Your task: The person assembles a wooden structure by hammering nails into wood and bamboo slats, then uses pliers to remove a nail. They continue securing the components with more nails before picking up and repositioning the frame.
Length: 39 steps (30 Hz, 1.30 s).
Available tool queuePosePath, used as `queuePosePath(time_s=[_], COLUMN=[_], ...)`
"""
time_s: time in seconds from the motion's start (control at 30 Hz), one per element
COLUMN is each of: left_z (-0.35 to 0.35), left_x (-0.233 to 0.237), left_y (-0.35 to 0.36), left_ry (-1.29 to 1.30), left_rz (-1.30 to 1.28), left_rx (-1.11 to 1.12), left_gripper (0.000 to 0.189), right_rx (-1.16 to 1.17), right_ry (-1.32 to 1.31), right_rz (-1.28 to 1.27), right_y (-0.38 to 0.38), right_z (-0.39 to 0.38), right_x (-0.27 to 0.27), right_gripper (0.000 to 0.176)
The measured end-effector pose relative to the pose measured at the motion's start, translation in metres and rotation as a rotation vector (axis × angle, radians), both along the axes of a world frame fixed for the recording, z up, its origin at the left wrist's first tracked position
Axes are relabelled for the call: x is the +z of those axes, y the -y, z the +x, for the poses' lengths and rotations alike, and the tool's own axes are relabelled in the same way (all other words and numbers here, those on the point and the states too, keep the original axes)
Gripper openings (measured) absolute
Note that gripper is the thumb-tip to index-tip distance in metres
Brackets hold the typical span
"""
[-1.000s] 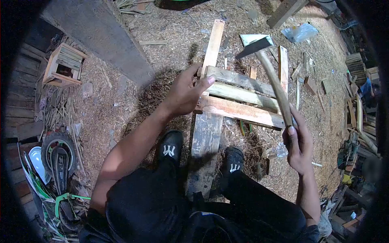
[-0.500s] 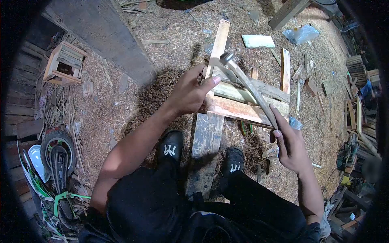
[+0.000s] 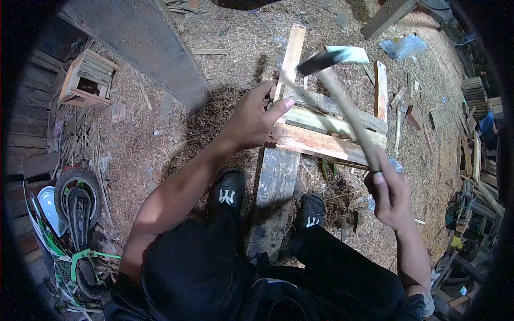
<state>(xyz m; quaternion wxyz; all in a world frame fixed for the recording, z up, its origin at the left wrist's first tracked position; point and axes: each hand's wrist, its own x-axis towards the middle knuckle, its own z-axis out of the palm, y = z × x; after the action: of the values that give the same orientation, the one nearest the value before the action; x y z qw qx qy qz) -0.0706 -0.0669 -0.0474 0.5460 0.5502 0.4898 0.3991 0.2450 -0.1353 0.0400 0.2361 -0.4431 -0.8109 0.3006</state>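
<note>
Forearms (image 3: pixel 179 190) reach forward, left hand (image 3: pixel 252 119) clasping the wooden frame (image 3: pixel 321 140), right hand (image 3: pixel 392 199) wrapped round a tilted hammer (image 3: pixel 350 113).

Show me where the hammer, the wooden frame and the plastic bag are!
Hammer (image 3: pixel 352 115): head view, on the handle.
Wooden frame (image 3: pixel 321 141): head view, on the slat nearest the shoes (image 3: pixel 230 195).
Plastic bag (image 3: pixel 404 47): head view, on its crumpled middle.
</note>
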Motion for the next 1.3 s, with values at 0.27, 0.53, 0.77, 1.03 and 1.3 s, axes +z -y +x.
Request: queuePosePath(time_s=[0.27,0.53,0.77,1.03,1.3], left_z=[0.003,0.008,0.005,0.005,0.007], left_x=[0.004,0.018,0.015,0.012,0.012], left_y=[0.004,0.005,0.0,-0.001,-0.001], left_ry=[-0.106,0.094,0.017,-0.007,0.058], left_rz=[0.182,-0.009,0.095,-0.038,-0.033], left_rx=[0.002,-0.084,-0.137,-0.094,-0.097], left_gripper=[0.042,0.06,0.062,0.065,0.061], right_rx=[-0.074,-0.083,-0.012,-0.042,-0.045], right_ry=[0.087,0.145,0.182,0.133,-0.062], right_rz=[-0.172,-0.258,-0.178,-0.149,0.189], right_y=[0.002,0.0,0.003,0.011,0.015], right_z=[0.003,-0.004,-0.005,-0.013,-0.006], right_x=[0.007,0.013,0.012,0.015,-0.003], right_gripper=[0.045,0.05,0.05,0.057,0.054])
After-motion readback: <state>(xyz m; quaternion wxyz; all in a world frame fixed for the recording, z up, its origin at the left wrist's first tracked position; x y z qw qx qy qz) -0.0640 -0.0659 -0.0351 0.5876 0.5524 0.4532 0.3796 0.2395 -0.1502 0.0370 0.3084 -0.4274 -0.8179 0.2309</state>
